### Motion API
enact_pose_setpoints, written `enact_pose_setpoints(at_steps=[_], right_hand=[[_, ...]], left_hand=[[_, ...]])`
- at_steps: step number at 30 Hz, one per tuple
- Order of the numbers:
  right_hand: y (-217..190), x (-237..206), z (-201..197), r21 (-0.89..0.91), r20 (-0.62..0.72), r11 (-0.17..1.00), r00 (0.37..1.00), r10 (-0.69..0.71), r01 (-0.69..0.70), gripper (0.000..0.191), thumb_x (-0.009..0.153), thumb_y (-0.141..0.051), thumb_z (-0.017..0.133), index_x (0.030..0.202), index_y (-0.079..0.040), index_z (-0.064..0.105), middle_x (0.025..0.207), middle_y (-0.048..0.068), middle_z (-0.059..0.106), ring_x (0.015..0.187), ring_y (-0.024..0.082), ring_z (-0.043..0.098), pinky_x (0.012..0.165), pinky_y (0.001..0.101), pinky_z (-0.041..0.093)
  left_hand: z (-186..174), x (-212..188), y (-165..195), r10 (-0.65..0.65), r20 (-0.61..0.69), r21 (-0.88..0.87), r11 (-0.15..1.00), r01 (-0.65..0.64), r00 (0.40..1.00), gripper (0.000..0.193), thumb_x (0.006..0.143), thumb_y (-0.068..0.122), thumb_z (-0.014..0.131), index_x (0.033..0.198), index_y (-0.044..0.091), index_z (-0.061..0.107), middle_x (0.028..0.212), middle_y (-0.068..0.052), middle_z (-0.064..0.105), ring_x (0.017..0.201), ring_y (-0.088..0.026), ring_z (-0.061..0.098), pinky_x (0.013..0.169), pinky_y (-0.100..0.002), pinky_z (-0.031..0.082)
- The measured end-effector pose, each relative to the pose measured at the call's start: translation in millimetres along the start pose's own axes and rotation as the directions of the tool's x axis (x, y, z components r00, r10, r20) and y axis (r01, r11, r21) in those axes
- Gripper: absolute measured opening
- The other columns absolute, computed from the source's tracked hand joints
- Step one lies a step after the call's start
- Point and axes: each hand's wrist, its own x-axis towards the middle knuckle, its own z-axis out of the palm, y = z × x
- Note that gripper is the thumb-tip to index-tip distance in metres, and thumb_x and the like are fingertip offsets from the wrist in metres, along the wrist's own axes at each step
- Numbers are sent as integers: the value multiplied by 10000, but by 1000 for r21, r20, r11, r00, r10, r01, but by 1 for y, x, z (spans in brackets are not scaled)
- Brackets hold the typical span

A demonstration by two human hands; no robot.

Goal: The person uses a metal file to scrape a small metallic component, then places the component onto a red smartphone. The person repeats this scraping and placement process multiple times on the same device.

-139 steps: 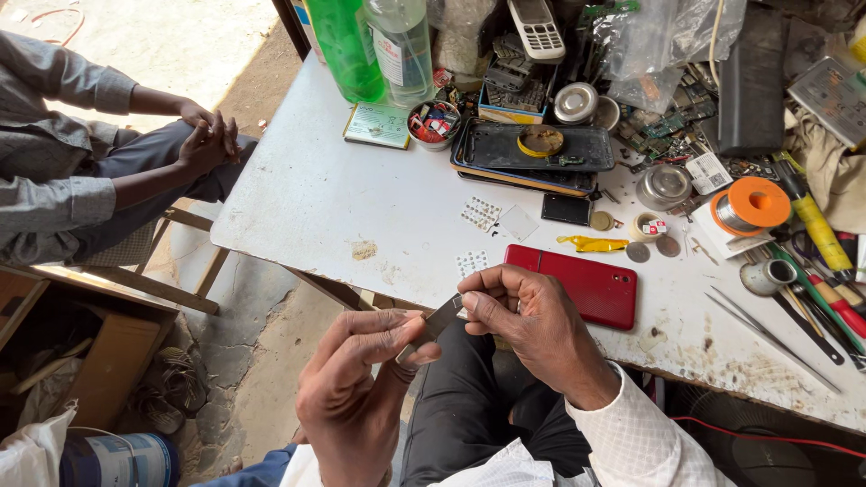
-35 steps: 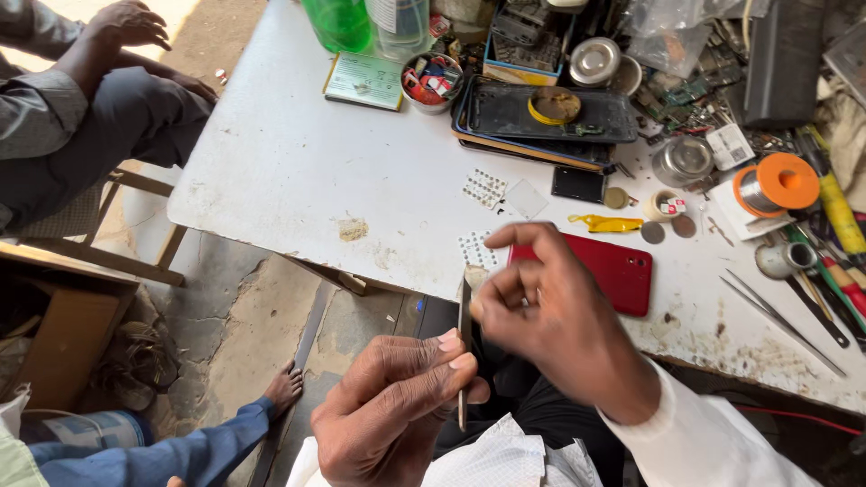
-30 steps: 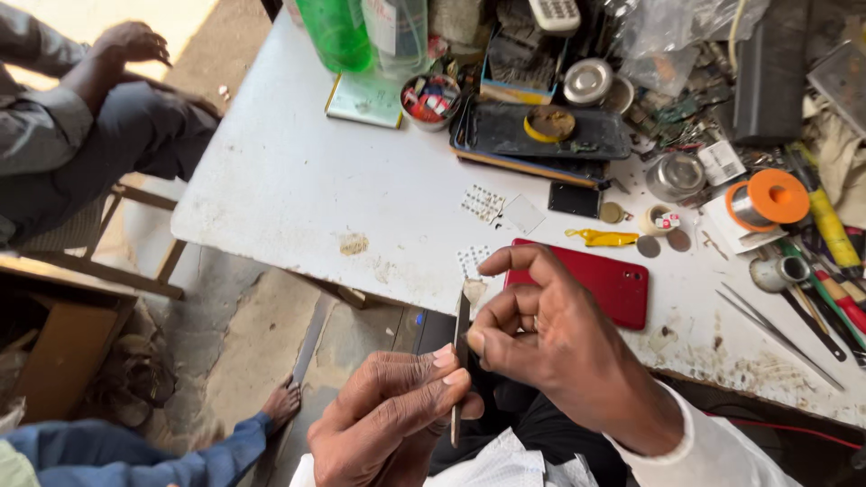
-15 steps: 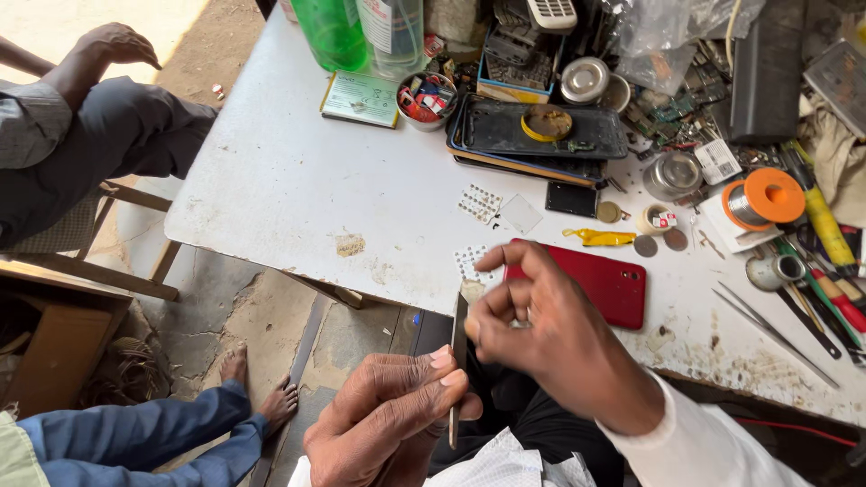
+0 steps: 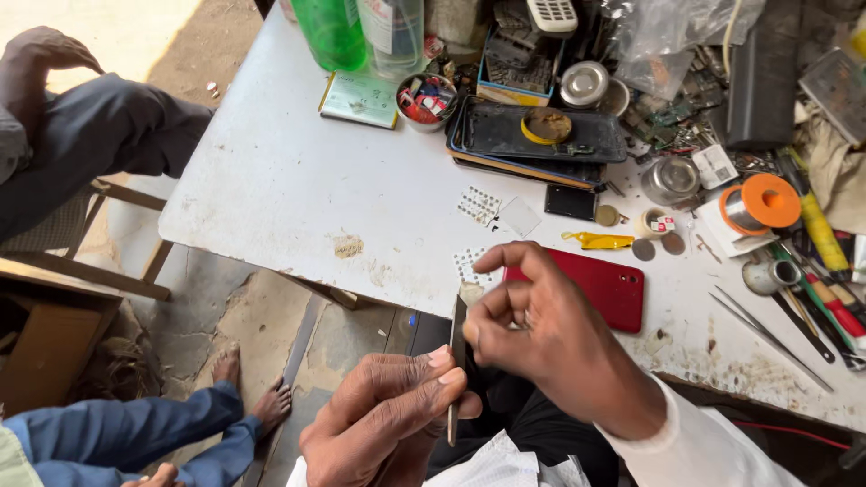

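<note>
You are pinching a thin dark panel (image 5: 457,361) edge-on between left hand (image 5: 383,424) and right hand (image 5: 541,329), just off the white table (image 5: 280,189); being so thin, it is risking slipping floorward.

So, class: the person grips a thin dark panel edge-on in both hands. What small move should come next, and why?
Probably press the right hand fingertips along the panel's top edge. The left hand already steadies its lower part, and the right pinches at the top, over the lap.
</note>
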Motion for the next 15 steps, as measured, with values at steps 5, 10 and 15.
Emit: enact_pose_setpoints(at_steps=[5, 10, 15], right_hand=[[-7, 1, 1, 16, 14, 997, 997, -76, 75, 577, 806, -111, 734, 1305, -28, 457, 864, 73, 703, 761, 113, 657, 713, 256, 558], [-37, -8, 14, 152, 70, 985, 993, -97, 86, 614, 814, -130, 762, 1326, -32, 438, 855, 76, 700, 783, 112, 659, 743, 276, 564], [-29, -12, 8, 83, 59, 991, 992, -112, 107, 590, 820, -133, 761, 1318, -23, 464, 848, 71, 707, 788, 99, 660, 753, 265, 572]], left_hand=[[-1, 2, 2, 7, -13, 91, 996, -6, 1000, 346, 808, -145, 763, 1114, 17, 767, 1102, -165, 747, 974, -225, 816, 828, -302, 698], [-2, 4, 4, 85, -7, 162, 983, -83, 996, 349, 831, -121, 776, 1140, 40, 758, 1138, -141, 743, 1000, -216, 807, 869, -284, 693], [-1, 1, 3, -2, 34, 113, 994, -2, 999, 348, 820, -144, 746, 1126, 21, 768, 1127, -165, 746, 979, -236, 826, 820, -311, 670]])
